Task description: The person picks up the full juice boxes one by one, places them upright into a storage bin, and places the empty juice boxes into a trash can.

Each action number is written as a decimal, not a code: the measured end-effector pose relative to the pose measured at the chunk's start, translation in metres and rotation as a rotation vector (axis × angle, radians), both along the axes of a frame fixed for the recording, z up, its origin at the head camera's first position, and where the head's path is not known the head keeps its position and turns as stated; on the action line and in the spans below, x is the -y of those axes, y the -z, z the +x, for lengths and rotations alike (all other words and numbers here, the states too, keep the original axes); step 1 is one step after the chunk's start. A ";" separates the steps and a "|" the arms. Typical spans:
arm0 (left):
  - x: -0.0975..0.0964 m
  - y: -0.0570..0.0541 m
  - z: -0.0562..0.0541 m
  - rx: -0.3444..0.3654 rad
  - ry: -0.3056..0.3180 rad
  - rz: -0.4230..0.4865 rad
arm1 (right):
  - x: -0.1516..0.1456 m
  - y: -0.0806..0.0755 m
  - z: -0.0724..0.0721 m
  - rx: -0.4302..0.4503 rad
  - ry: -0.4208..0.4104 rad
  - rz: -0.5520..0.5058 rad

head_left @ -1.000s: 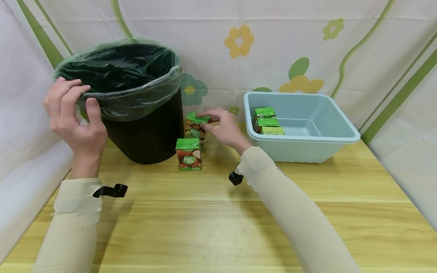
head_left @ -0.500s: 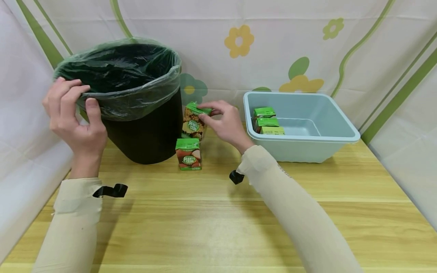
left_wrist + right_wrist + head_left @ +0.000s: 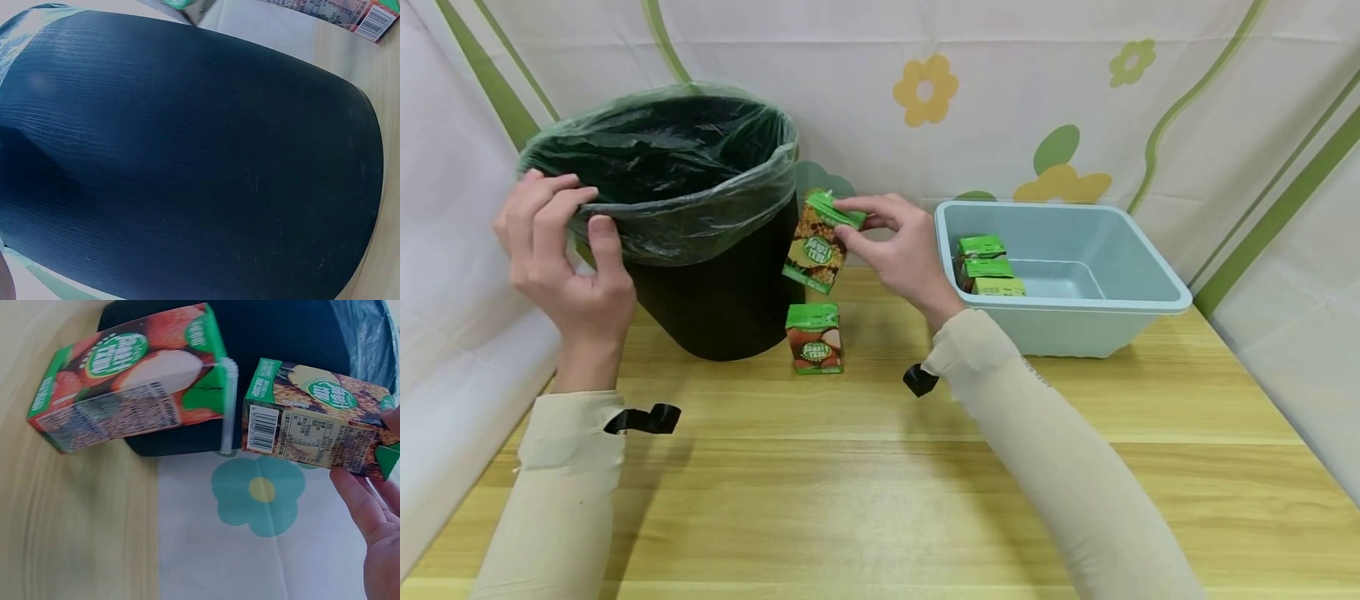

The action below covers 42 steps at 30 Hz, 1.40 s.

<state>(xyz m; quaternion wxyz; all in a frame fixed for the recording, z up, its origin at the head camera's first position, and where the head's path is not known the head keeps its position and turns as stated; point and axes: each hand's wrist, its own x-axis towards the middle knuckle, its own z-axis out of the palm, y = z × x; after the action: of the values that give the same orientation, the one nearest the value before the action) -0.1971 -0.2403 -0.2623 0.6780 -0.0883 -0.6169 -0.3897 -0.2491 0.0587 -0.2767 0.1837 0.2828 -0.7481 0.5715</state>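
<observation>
My left hand (image 3: 568, 250) grips the near left rim of a black trash bin (image 3: 722, 296), fingers over the edge and thumb outside on its translucent green bag (image 3: 700, 221). With its fingertips my right hand (image 3: 902, 250) pinches the top of a juice carton (image 3: 815, 246) that has a brown and yellow fruit print. This carton hangs tilted above the table, close to the bin's right side; its barcode end shows in the right wrist view. A red-printed juice carton (image 3: 815, 342) stands upright on the table below it. The bin's dark wall (image 3: 187, 156) fills the left wrist view.
A light blue plastic basin (image 3: 1067, 329) stands to the right on the wooden table (image 3: 865, 483), with green-topped cartons (image 3: 988, 268) along its inner left side. Behind everything hangs a white curtain (image 3: 850, 83) printed with flowers.
My right hand has lifted the brown and yellow juice carton off the table and tilted it, its bottom swinging left towards the bin. The left hand and the red-printed carton stay put.
</observation>
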 end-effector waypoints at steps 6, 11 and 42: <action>0.000 0.000 -0.001 -0.002 0.001 -0.002 | -0.002 -0.010 0.002 -0.039 -0.006 -0.078; 0.001 0.000 0.000 0.000 0.004 -0.001 | -0.003 -0.017 0.002 -0.050 -0.009 -0.113; -0.001 0.002 0.000 -0.013 -0.004 -0.020 | 0.000 -0.073 0.009 0.111 -0.151 -0.457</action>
<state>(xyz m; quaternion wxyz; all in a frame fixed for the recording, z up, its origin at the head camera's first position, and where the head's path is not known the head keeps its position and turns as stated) -0.1970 -0.2397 -0.2644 0.6820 -0.0963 -0.6164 -0.3816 -0.2403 0.0590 -0.2033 0.1584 0.2571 -0.5850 0.7527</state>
